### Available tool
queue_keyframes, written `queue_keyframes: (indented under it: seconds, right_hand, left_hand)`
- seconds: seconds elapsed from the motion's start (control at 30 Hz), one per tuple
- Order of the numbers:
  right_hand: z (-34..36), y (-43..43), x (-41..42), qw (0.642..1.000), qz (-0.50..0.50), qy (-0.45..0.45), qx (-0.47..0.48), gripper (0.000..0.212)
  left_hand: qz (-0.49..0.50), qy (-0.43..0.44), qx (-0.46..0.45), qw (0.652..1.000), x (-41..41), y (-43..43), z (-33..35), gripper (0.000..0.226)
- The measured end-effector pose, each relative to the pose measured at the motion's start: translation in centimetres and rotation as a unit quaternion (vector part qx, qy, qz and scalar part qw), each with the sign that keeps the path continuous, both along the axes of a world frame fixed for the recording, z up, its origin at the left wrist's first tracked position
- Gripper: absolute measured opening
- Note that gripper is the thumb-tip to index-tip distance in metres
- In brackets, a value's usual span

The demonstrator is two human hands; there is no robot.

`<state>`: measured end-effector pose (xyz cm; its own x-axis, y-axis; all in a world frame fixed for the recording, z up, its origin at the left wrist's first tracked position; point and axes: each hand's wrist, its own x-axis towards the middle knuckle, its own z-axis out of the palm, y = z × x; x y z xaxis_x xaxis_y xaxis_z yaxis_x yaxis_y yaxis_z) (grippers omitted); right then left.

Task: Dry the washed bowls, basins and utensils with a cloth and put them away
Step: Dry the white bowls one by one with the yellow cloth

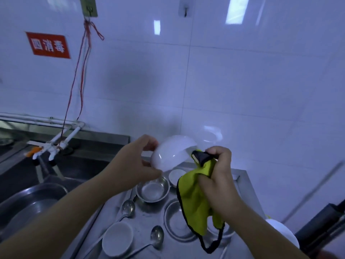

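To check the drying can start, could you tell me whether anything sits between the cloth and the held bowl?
Nothing visible: the cloth in the right hand is right beside the white bowl in the left hand.

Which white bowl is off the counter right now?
The white bowl gripped in the left hand, tilted beside the yellow cloth. The small bowls below rest upright on the steel counter.

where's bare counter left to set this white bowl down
One bare patch of counter lies between the steel bowl, the upper ladle, the lower ladle and the shallow steel basin. A narrow corner shows back right. Crowded by the front white bowl and under the cloth.
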<state>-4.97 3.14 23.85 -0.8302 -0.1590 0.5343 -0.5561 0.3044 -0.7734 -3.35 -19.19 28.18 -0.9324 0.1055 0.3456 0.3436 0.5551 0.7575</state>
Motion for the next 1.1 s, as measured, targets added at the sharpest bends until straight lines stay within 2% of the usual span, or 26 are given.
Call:
queue_keyframes:
  seconds: [0.07, 0.13, 0.2, 0.27, 0.33, 0.4, 0.47, 0.53, 0.6, 0.63, 0.7, 0.77, 0.87, 0.93, 1.0, 1.1]
  right_hand:
    - [1.1, -1.3, 0.5, 0.994, -0.009, 0.111, 0.013, 0.063]
    - [1.6, -2.9, 0.8, 0.978, -0.009, 0.192, 0.082, 0.055]
    - [1.6, -3.9, 1.0, 0.968, 0.024, 0.211, 0.135, 0.055]
    - [1.2, -4.1, 1.2, 0.968, 0.053, 0.200, 0.139, 0.061]
    - [0.8, -4.1, 1.5, 0.969, 0.052, 0.203, 0.130, 0.062]
    - [0.5, -3.8, 1.1, 0.956, 0.025, 0.254, 0.146, 0.060]
    - [0.3, -2.8, -0.6, 0.915, -0.012, 0.357, 0.190, 0.050]
    - [0.5, -1.0, -2.8, 0.859, -0.044, 0.447, 0.245, 0.031]
    - [1.2, 0.6, -4.5, 0.819, -0.053, 0.496, 0.285, 0.026]
    - [1.4, 1.0, -5.0, 0.812, -0.055, 0.502, 0.293, 0.027]
    - [1.4, 0.8, -4.9, 0.825, -0.072, 0.483, 0.283, 0.030]
    - [1.1, -0.1, -4.2, 0.858, -0.094, 0.441, 0.245, 0.035]
    - [0.8, -1.7, -2.8, 0.920, -0.096, 0.358, 0.126, 0.038]
    - [0.6, -2.0, -2.6, 0.931, -0.096, 0.341, 0.092, 0.043]
    - [0.5, -1.1, -3.2, 0.908, -0.096, 0.386, 0.129, 0.040]
    - [1.3, 1.6, -5.3, 0.824, -0.109, 0.505, 0.232, 0.021]
  left_hand:
    - [0.006, -0.010, 0.045, 0.999, 0.0, 0.6, 0.8, 0.048]
    - [-0.005, -0.024, 0.092, 0.995, 0.1, 1.6, 1.4, 0.048]
    - [-0.004, -0.025, 0.132, 0.991, 0.1, 2.4, 1.9, 0.051]
    - [-0.001, -0.018, 0.181, 0.983, 0.0, 2.8, 2.4, 0.055]
    - [-0.010, -0.020, 0.232, 0.972, 0.1, 3.1, 2.6, 0.056]
    - [-0.012, -0.011, 0.245, 0.969, 0.4, 3.6, 2.7, 0.056]
    - [-0.014, -0.003, 0.237, 0.971, 0.7, 3.9, 2.9, 0.058]
    - [-0.020, -0.006, 0.218, 0.976, 0.9, 4.0, 3.2, 0.061]
    - [-0.021, -0.009, 0.194, 0.981, 0.9, 4.0, 3.4, 0.058]
    - [-0.013, -0.009, 0.187, 0.982, 0.8, 4.1, 3.5, 0.054]
    - [0.002, -0.005, 0.195, 0.981, 0.5, 4.7, 3.5, 0.049]
    - [0.001, 0.005, 0.207, 0.978, 0.2, 5.6, 3.5, 0.048]
    - [0.003, 0.038, 0.207, 0.978, -0.3, 7.0, 3.4, 0.047]
    - [-0.002, 0.053, 0.193, 0.980, -0.6, 7.4, 3.6, 0.046]
    - [-0.011, 0.058, 0.154, 0.986, -0.6, 7.2, 4.0, 0.046]
    - [-0.033, 0.043, 0.096, 0.994, -0.4, 6.4, 5.3, 0.043]
